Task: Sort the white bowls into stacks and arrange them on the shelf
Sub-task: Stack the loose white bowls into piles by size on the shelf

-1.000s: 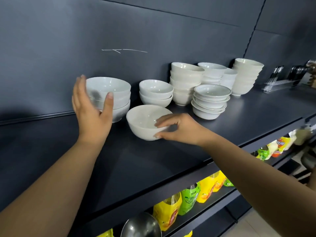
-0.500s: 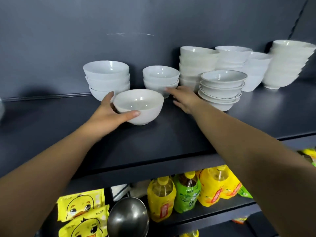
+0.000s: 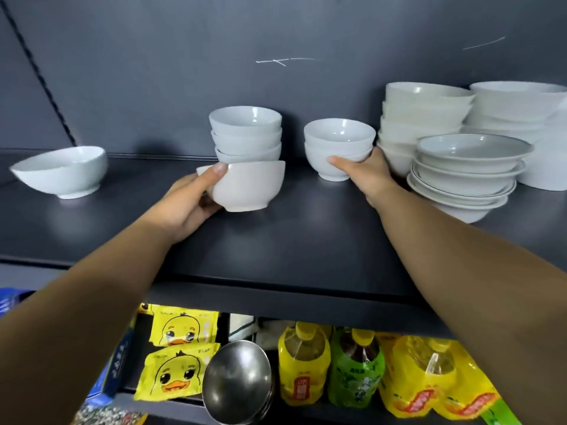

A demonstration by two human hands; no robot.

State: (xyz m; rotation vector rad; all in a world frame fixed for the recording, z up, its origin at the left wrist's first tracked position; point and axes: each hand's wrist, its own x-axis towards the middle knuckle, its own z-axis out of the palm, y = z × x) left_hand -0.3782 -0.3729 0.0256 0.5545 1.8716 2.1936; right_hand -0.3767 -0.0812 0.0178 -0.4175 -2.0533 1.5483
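- Goods on the lower shelf, nearest me: two yellow duck packets (image 3: 181, 329) at left and a steel bowl (image 3: 236, 381) standing on edge beside them. Right of these come a yellow bottle (image 3: 302, 363), a green bottle (image 3: 356, 366) and more yellow bottles (image 3: 429, 372).
- Above them, the upper shelf (image 3: 291, 246) is a dark matt board. Both forearms reach in over its near edge.
- Left side: the left hand (image 3: 187, 204) is clamped on a single white bowl (image 3: 251, 185), thumb hooked over the rim at its left, fingers curled under the wall. The bowl is upright, mid-shelf. Cannot tell whether its foot touches the board.
- Right side: the right hand (image 3: 365, 176) grips the stack of two bowls (image 3: 339, 142) from the right, thumb pressed on the lower bowl's near wall, fingers hidden behind it. This stack stands on the shelf to the right of the single white bowl, apart from it.
- Just behind the single white bowl is a stack of three bowls (image 3: 245, 133), its lowest bowl partly hidden.
- Far left is a lone bowl (image 3: 61, 171), on its foot and well apart from the others.
- Just right of the right hand is a stack of shallow dishes (image 3: 466, 173).
- Behind the dishes stands a tall stack (image 3: 423, 115), with a wider stack (image 3: 518, 102) at the right edge. Both are close to the back wall (image 3: 153, 72).
- Farthest, on that dark wall, is a white scratch mark (image 3: 282, 61).
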